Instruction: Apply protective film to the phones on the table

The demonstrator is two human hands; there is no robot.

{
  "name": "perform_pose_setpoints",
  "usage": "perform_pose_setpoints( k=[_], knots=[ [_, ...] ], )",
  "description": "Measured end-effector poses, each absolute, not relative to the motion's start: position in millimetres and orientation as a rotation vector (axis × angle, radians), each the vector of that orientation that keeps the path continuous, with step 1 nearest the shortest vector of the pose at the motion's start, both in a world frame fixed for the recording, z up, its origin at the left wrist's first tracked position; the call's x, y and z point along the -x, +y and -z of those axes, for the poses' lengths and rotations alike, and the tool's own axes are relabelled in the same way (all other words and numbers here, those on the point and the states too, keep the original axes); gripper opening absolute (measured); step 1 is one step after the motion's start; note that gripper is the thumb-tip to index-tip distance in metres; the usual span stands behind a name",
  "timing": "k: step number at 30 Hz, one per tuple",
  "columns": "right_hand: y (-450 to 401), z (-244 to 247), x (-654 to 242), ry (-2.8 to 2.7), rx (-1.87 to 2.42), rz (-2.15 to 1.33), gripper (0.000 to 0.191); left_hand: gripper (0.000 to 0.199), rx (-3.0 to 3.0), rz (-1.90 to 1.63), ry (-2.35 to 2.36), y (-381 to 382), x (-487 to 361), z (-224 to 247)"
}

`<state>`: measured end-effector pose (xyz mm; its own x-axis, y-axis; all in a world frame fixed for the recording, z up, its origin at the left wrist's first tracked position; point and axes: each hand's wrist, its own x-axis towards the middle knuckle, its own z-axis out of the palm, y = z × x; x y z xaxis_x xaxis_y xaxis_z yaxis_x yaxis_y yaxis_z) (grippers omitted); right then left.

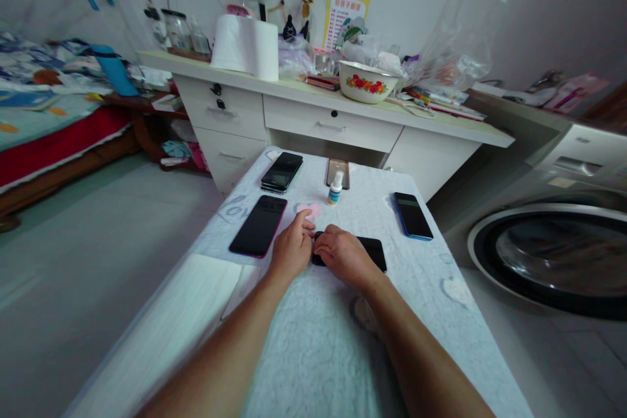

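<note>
The flat black phone with a glossy dark screen (372,251) lies face up on the pale patterned cloth of the table (313,339), and I take it as my landmark. My right hand (344,255) covers its left half, so only the right part shows, and I cannot make out its near left corner. My left hand (292,249) sits just beside its left end, fingertips (307,227) curled in toward my right thumb. Both hands pinch narrowly at that end; whether the fingers actually clamp the phone or only rest on it I cannot tell. Both forearms stretch straight forward from the lower edge, wrists low on the cloth.

Just beyond my left fingertips a small pink soft pad (310,210) peeks out, half hidden. Left of the phone lies a larger dark phone with a red rim (258,225). Behind the phone stands a small white bottle with a blue label (335,189). To its right, apart, lies a blue-edged phone (412,215).
</note>
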<state>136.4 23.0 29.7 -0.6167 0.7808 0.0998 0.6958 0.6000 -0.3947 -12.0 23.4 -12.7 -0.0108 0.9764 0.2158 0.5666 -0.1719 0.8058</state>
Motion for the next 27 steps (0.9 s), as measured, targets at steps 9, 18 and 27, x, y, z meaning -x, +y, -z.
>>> perform_pose_setpoints(
  k=[9, 18, 27],
  knots=[
    [26.0, -25.3, -141.0, -2.626, 0.975, -0.568, 0.016, 0.051, -1.773, -1.086, 1.598, 24.6, 12.5, 14.8],
    [24.0, -25.8, -136.7, -2.582, 1.23, -0.425, 0.017, 0.052, -1.783, -1.066, 1.602, 24.0, 12.3, 13.6],
    [27.5, -25.8, -129.7, -2.487, 1.443, -0.325, 0.022, 0.055, -1.799, -1.065, 1.626, 23.7, 12.8, 14.7]
  ],
)
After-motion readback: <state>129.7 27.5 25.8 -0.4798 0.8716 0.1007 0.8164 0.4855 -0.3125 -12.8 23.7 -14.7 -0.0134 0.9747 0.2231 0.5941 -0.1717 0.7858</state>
